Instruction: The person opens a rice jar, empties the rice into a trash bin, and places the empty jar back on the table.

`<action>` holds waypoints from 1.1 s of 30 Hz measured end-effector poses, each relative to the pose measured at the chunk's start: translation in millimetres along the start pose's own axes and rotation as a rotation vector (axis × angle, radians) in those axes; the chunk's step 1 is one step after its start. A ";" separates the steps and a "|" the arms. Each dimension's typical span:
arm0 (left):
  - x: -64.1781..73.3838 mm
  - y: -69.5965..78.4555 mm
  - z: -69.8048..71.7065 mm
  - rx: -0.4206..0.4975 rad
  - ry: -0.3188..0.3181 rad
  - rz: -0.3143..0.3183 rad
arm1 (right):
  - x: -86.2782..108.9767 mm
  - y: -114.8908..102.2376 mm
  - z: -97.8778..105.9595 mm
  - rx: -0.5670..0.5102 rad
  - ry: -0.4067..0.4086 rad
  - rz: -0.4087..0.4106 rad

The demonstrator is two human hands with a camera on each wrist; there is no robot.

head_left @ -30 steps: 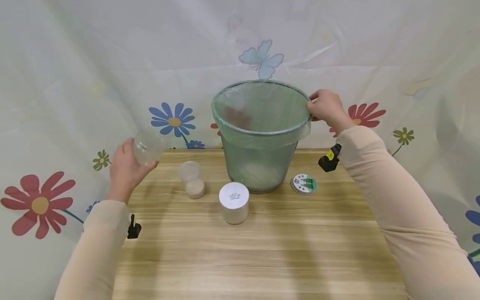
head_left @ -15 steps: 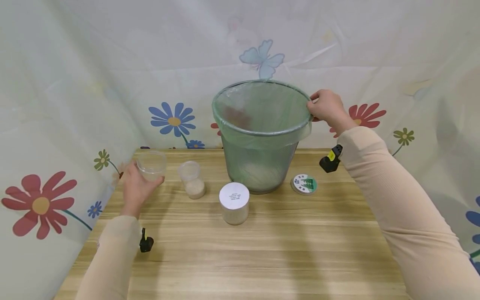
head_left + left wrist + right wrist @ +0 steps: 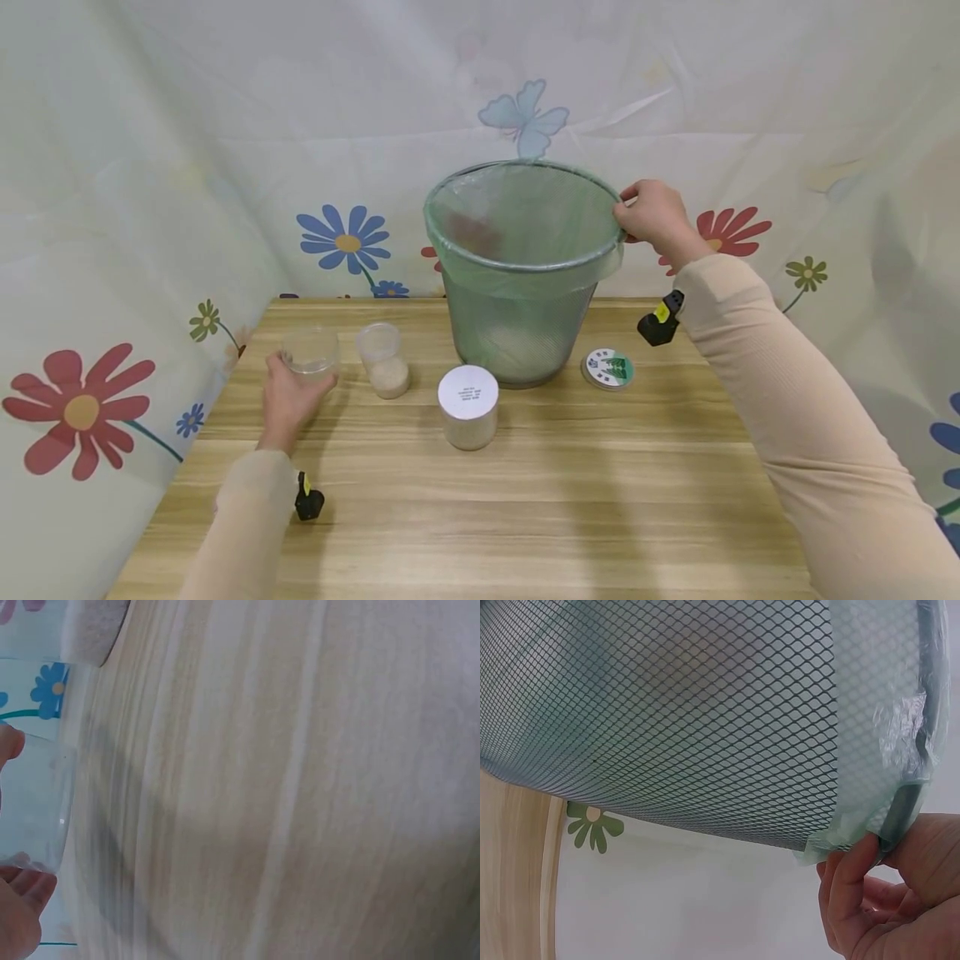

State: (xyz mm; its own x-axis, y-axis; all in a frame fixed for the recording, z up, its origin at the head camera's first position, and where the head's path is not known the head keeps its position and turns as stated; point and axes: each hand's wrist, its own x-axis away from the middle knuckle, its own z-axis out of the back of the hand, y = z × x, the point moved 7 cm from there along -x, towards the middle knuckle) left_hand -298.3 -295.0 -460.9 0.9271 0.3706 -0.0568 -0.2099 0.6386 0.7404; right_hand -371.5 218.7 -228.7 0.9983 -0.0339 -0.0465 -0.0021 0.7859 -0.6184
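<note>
Clear plastic cup (image 3: 311, 346) is at the far left of the bench (image 3: 480, 517), in the left hand (image 3: 291, 406), whose thumb and fingers curl round its sides; whether its lower end touches the wood, I cannot tell. The right hand (image 3: 654, 215) pinches the rim of the mesh wastebasket (image 3: 495, 317), where the green liner (image 3: 525, 281) folds over. For good handling, I would grip the thin-looking cup only lightly, hold it level and leave room beside the clear tub (image 3: 378, 340) — a knock could tip that one. Pinching liner and rim together should prevent slipping.

No contents show in the cup. The tub has pale, grainy stuff low down, and the white-topped jar (image 3: 470, 408) also looks pale inside. Something pale shows low in the wastebasket — what, I cannot tell.
</note>
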 end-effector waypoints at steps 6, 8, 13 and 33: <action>0.1 -6.4 -8.1 0.035 0.020 -0.008 | 0.5 1.6 -0.4 -0.004 0.000 -0.004; 0.0 -7.7 -9.4 0.042 0.027 -0.012 | -0.1 1.8 -0.9 -0.006 -0.002 -0.005; -0.5 -9.1 -11.1 0.072 0.035 -0.008 | 0.2 0.6 -2.4 -0.004 -0.011 -0.010; 4.0 -12.7 -14.3 0.164 -0.009 -0.005 | -2.7 -2.5 -2.9 -0.001 -0.025 -0.008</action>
State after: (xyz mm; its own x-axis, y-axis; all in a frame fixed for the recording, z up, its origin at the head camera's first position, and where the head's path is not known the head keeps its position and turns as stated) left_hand -296.4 -291.9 -480.1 0.9310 0.3608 -0.0553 -0.1524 0.5217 0.8394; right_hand -374.3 215.0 -229.3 0.9994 -0.0248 -0.0223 0.0057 0.7848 -0.6197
